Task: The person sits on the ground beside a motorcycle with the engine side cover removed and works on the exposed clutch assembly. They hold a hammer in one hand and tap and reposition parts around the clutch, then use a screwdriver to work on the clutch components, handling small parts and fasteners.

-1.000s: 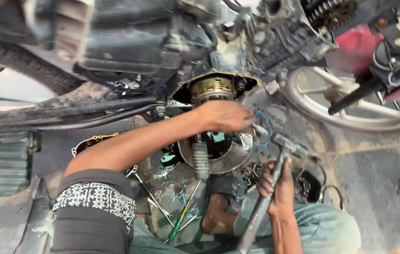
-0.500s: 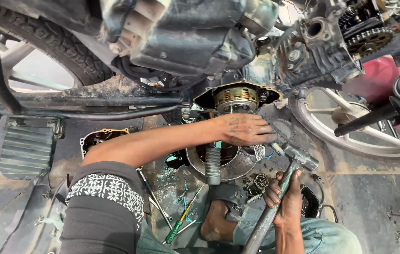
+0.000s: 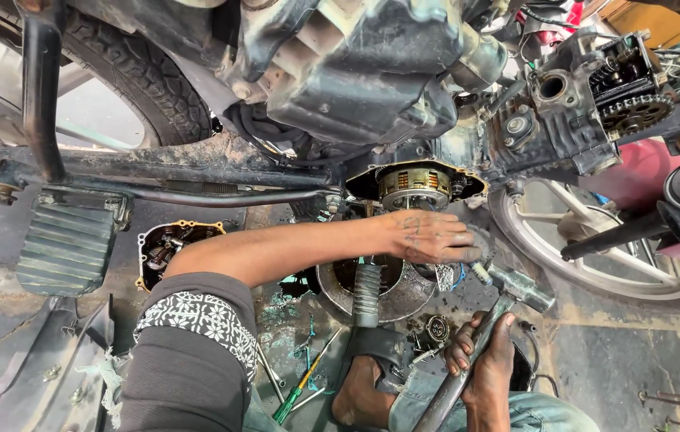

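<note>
My left hand (image 3: 428, 238) reaches across to the open side of a motorcycle engine (image 3: 413, 184), just below its round brass-coloured rotor. Its fingers are closed around a small metal rod whose tip (image 3: 479, 271) sticks out to the right. My right hand (image 3: 484, 360) grips the metal handle of a hammer. The hammer head (image 3: 522, 286) sits just to the right of the rod's tip.
A round metal pan (image 3: 404, 300) lies under the engine, with a ribbed rubber footpeg (image 3: 367, 294) across it. A removed engine cover (image 3: 165, 244) and a footboard (image 3: 68, 244) are at left, green screwdrivers (image 3: 300, 392) and my sandalled foot (image 3: 364, 376) below. A spoked wheel (image 3: 596, 248) stands at right.
The view has tilted up, so the engine and both hands sit lower in frame. My hands keep about the same places by the engine, the hammer head staying close to my left hand.
</note>
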